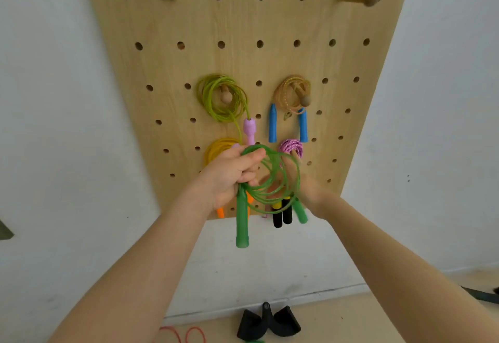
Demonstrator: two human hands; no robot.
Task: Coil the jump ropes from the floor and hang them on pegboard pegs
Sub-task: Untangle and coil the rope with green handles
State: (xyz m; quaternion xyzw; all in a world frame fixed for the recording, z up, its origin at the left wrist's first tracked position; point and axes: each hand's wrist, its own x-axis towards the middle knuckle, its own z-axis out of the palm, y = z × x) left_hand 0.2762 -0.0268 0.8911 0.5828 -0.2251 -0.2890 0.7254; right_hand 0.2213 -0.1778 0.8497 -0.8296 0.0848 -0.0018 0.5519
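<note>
the left hand (232, 174) is clenched around a coiled green jump rope (272, 178), held in front of the lower edge of the pegboard (243, 59); one green handle (242, 221) hangs straight down below the fist. the right hand (307, 186) sits behind the coil, blurred, so its grip cannot be told; a second green handle (301, 210) dangles beside it. on the pegboard hang a yellow-green rope with a pink handle (221, 98), a beaded rope with blue handles (293, 94), a yellow coil (216, 148) and a pink braided coil (291, 147). black handles (282, 214) hang at the pegboard's bottom edge. below the pegboard a red rope (186, 334) lies on the floor.
</note>
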